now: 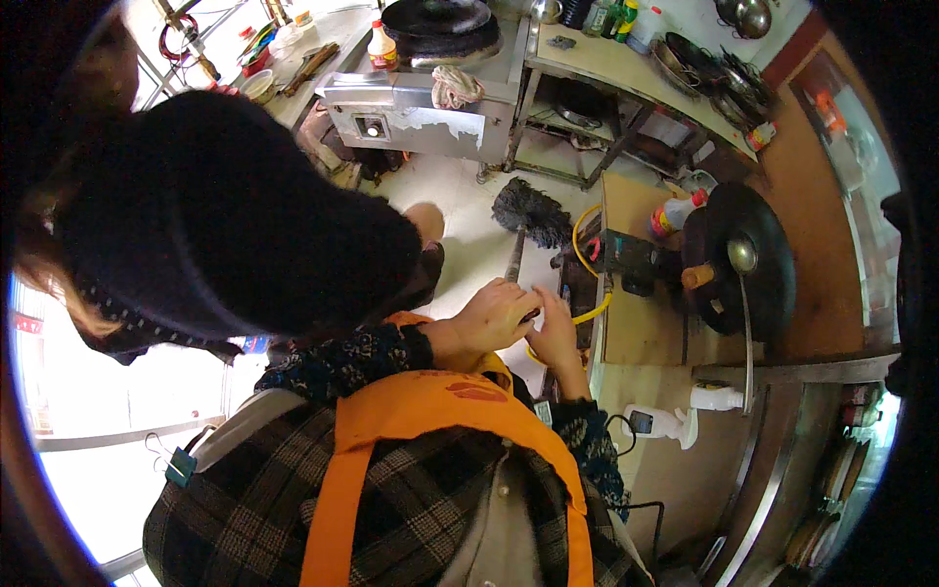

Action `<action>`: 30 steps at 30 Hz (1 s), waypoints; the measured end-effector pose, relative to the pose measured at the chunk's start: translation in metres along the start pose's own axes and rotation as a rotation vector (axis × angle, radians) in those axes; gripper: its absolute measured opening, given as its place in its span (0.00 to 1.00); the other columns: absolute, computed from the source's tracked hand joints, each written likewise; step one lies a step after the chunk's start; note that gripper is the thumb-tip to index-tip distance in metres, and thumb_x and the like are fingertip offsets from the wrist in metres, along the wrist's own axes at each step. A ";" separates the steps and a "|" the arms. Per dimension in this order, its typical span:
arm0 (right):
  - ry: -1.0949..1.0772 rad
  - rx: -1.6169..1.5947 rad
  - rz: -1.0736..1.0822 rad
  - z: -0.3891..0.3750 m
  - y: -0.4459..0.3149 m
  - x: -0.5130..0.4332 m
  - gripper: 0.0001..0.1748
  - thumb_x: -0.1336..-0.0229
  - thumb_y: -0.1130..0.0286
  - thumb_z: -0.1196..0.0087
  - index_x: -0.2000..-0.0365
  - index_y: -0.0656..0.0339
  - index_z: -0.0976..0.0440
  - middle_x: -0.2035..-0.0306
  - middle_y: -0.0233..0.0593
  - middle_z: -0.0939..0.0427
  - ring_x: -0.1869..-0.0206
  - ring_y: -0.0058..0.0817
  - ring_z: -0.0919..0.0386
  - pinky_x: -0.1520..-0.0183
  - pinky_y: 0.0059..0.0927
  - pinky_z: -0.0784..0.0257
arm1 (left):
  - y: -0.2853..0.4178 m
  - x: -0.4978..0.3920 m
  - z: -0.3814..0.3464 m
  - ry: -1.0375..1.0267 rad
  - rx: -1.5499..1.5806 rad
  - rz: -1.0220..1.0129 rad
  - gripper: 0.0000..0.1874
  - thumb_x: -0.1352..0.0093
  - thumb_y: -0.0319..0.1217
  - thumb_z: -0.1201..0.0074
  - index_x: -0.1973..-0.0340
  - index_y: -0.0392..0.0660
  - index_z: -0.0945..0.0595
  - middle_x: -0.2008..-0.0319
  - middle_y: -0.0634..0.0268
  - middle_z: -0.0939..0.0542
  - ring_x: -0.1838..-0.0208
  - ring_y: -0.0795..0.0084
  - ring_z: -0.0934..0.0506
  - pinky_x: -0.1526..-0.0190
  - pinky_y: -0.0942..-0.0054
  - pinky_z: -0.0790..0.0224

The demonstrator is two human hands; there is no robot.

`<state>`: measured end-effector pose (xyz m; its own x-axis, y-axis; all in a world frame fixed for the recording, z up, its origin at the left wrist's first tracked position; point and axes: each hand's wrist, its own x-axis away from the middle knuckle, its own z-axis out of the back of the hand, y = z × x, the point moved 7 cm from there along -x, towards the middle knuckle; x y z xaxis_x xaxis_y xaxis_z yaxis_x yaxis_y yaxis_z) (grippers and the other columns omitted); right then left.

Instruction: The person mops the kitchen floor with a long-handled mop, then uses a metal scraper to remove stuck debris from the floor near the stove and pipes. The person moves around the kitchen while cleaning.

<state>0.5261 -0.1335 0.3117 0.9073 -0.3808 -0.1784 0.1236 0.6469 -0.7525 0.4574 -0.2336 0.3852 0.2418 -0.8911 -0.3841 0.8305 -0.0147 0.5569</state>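
My left hand [490,312] is closed around the handle [517,255] of a mop. My right hand [554,332] is beside it, its fingers at the dark near end of the handle, which is partly hidden by the hands. The handle runs away from me to a dark grey, stringy mop head [530,213] lying on the pale tiled floor [469,194]. An orange apron [440,411] covers part of my plaid clothing below the hands.
Close on my left stands a person in dark clothing [242,220]. Ahead is a steel stove [425,117] with a wok [436,18]. At right, a counter [638,345] bears a large black wok [770,271], a ladle [744,258] and a spray bottle [660,424]. A yellow hose [596,312] loops beside it.
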 end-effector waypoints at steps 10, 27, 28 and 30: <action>-0.059 -0.064 0.286 -0.075 0.014 -0.014 0.08 0.49 0.66 0.42 0.70 0.56 0.29 0.68 0.37 0.24 0.56 0.43 0.27 0.51 0.41 0.34 | 0.013 0.040 -0.035 -0.167 0.065 -0.074 0.13 0.36 0.37 0.39 0.66 0.43 0.25 0.72 0.54 0.24 0.63 0.51 0.26 0.61 0.57 0.33; 0.017 -0.258 0.290 -0.130 -0.140 0.058 0.22 0.56 0.55 0.43 0.79 0.62 0.39 0.79 0.44 0.38 0.71 0.45 0.35 0.65 0.41 0.39 | 0.086 0.153 0.114 0.156 0.101 -0.355 0.11 0.41 0.30 0.34 0.67 0.42 0.21 0.75 0.60 0.23 0.70 0.58 0.24 0.62 0.62 0.28; 0.022 -0.266 0.306 -0.131 -0.148 0.067 0.22 0.57 0.55 0.43 0.79 0.63 0.38 0.79 0.44 0.36 0.71 0.46 0.34 0.65 0.41 0.39 | 0.095 0.163 0.117 0.183 0.078 -0.383 0.11 0.42 0.30 0.34 0.68 0.42 0.21 0.75 0.60 0.23 0.70 0.58 0.24 0.62 0.62 0.28; 0.052 -0.305 0.329 -0.131 -0.173 0.085 0.21 0.57 0.55 0.42 0.78 0.63 0.34 0.78 0.44 0.33 0.70 0.46 0.31 0.65 0.40 0.38 | 0.109 0.182 0.128 0.203 0.065 -0.431 0.12 0.44 0.28 0.33 0.68 0.41 0.21 0.76 0.60 0.24 0.71 0.58 0.23 0.62 0.62 0.28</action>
<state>0.5291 -0.3643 0.3441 0.8559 -0.2256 -0.4654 -0.2994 0.5176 -0.8015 0.5277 -0.4555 0.4708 -0.0194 -0.6911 -0.7225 0.8451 -0.3975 0.3576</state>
